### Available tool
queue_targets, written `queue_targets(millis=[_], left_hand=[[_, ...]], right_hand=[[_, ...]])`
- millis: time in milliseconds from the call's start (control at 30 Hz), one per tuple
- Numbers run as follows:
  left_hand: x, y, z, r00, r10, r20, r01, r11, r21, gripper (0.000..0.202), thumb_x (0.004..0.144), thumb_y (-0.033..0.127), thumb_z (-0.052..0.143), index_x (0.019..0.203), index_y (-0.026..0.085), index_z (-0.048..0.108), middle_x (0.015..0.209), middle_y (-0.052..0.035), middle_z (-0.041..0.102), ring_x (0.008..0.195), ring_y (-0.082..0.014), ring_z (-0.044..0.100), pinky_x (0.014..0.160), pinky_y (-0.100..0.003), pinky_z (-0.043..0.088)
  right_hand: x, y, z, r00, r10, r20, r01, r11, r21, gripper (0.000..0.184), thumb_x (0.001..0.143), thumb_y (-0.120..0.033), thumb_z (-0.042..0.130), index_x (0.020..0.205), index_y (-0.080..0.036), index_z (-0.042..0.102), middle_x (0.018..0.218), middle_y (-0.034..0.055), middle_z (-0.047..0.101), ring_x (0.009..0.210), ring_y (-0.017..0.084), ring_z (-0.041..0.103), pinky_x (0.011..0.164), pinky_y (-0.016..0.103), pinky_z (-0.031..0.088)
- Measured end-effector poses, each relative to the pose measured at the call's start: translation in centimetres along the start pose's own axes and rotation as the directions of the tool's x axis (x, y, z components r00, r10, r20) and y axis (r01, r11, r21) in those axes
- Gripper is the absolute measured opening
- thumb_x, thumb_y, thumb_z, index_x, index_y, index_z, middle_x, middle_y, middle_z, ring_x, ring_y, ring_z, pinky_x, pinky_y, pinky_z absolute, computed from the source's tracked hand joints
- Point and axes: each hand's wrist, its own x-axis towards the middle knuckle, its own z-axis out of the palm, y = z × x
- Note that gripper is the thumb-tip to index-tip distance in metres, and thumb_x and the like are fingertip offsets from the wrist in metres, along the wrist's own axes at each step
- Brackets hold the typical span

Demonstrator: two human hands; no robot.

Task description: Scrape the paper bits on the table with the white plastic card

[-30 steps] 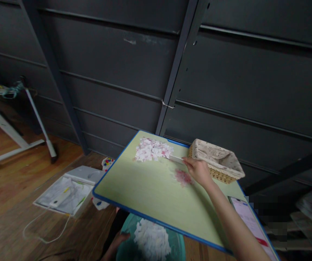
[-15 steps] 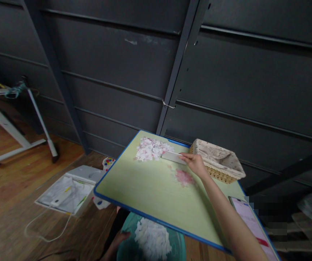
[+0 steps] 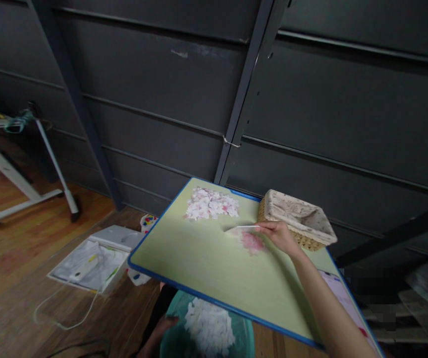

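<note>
While left fingers (image 3: 170,321) look dark (hold unclear), right fingers (image 3: 268,226) pinch a white strip (image 3: 243,227).

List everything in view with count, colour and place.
Wall: 1, dark grey, behind everything
Tie: 1, white, on wall
Floor: 1, brown, below
Stand: 1, white, far left
Cord: 1, teal, on stand
Box: 1, white, floor, left of table
Cable: 1, white, by box
Table: 1, green with blue edge, centre
Paper scraps: 1 pile, white and pink, table's far left
Pink patch: 1, pink, mid-table
Basket: 1, tan with pale liner, table's far right
Basin: 1, teal, below table's near edge
Basin's contents: 1 heap, white, inside
Thin tool: 1, white, in right hand
Right hand: 1, bare, over table
Left hand: 1, bare, at basin's left rim
</note>
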Motion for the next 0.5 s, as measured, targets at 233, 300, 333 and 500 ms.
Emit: queue_targets(millis=[233,300,333,500], left_hand=[[3.1,-1.8,2.1,-0.864,-0.324,0.386,0.48,-0.293,0.827,0.031,0.083,0.033,0.057,0.111,0.021,0.061,0.119,-0.0051,0.06,0.101,-0.0241,0.06,0.078,-0.038,0.053],[3.5,-2.2,2.4,-0.959,0.048,0.278,0.252,-0.298,0.921,0.03,0.083,0.033,0.057,0.11,0.021,0.062,0.119,-0.0045,0.06,0.1,-0.0246,0.06,0.077,-0.037,0.053],[3.7,-2.4,2.5,-0.953,0.207,0.223,0.162,-0.275,0.948,0.029,0.083,0.033,0.057,0.109,0.021,0.062,0.118,-0.0043,0.061,0.1,-0.0242,0.06,0.077,-0.036,0.053],[3.4,-2.6,2.4,-0.661,0.737,0.14,0.007,-0.18,0.984,0.034,0.083,0.033,0.057,0.113,0.018,0.059,0.115,-0.006,0.061,0.098,-0.0242,0.061,0.078,-0.04,0.053]], right_hand=[[0.5,-0.6,1.2,0.996,-0.007,-0.084,0.009,1.0,0.024,0.033,0.074,-0.046,0.059,0.082,-0.019,0.076,0.082,0.0054,0.073,0.074,0.024,0.068,0.069,0.034,0.052],[0.4,-0.8,1.4,0.999,-0.01,-0.035,0.011,1.0,0.02,0.033,0.075,-0.046,0.059,0.083,-0.018,0.075,0.082,0.0054,0.073,0.072,0.023,0.067,0.066,0.034,0.052],[0.3,-0.9,1.2,1.0,-0.013,-0.013,0.013,1.0,0.014,0.033,0.075,-0.046,0.058,0.083,-0.018,0.075,0.081,0.0054,0.073,0.071,0.023,0.067,0.066,0.033,0.052],[-0.9,-1.0,-0.5,0.995,-0.065,-0.075,0.06,0.996,-0.066,0.031,0.077,-0.045,0.059,0.082,-0.02,0.076,0.085,0.0053,0.073,0.075,0.024,0.069,0.07,0.034,0.054]])
